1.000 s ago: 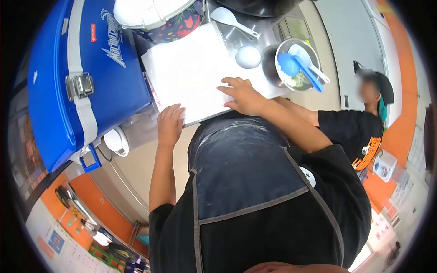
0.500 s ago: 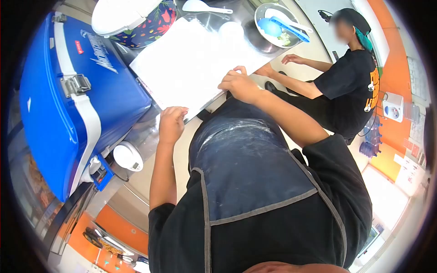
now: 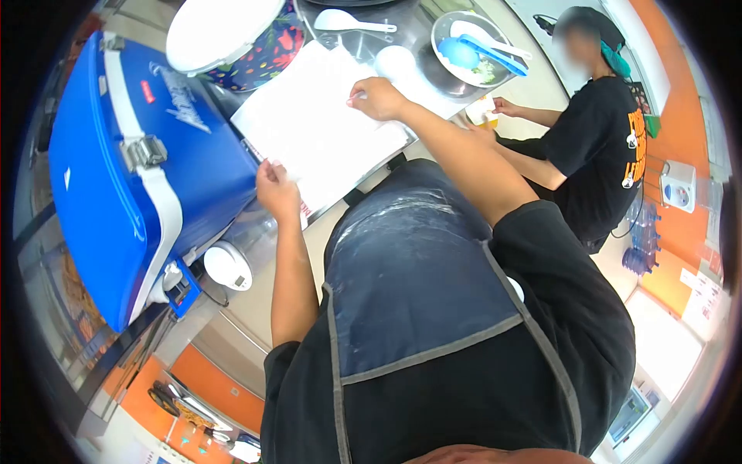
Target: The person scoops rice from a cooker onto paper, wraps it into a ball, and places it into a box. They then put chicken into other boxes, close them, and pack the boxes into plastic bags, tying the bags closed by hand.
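White sheets (image 3: 309, 124) lie on the metal table, so bright that their layers and edges are hard to make out. My right hand (image 3: 377, 99) is over their far right part, thumb and fingers pinched on what looks like a sheet edge. At the near left edge, my left hand (image 3: 278, 192) has its fingers closed on the sheet, though glare partly hides the grip. Red print shows near the front edge, just right of the left wrist.
A blue cooler box (image 3: 139, 178) stands left, with a white scale (image 3: 228, 265) below it. Behind are a floral-patterned tub (image 3: 259, 50), a white rice paddle (image 3: 348, 22) and a metal bowl (image 3: 495, 35) holding utensils. At right, a person in black (image 3: 595, 131) handles a small yellow-and-white item.
My right hand has moved up and left, from the front edge to over the sheets. My left hand has shifted slightly left. The other person's hands now hold a small item.
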Available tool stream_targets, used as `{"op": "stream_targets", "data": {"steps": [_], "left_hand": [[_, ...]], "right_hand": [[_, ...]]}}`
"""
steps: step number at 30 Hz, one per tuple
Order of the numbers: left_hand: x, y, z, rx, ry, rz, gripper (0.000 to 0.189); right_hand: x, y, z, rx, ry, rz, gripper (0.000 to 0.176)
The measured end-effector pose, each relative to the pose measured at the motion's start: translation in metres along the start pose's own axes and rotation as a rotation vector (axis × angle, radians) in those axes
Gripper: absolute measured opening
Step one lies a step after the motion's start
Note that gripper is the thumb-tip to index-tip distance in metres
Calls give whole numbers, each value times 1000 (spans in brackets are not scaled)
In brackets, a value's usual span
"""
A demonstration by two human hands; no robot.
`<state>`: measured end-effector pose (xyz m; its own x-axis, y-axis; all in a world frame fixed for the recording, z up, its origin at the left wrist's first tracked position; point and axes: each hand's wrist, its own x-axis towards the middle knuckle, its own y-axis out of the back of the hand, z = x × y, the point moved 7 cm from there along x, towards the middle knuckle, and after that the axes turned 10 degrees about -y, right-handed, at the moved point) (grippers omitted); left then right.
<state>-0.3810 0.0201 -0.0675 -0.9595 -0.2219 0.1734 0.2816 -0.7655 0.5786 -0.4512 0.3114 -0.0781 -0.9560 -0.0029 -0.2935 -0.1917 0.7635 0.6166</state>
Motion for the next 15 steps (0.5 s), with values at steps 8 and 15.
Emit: {"op": "stream_targets", "data": {"steps": [8,15], "left_hand": [[-35,-57,90,345,-772,-394,44],[-30,-66,85,490,-660,-458,45]], "right_hand": [[8,-2,8,76,5,-34,26],[-46,16,-51,-288,497,574,21]]}}
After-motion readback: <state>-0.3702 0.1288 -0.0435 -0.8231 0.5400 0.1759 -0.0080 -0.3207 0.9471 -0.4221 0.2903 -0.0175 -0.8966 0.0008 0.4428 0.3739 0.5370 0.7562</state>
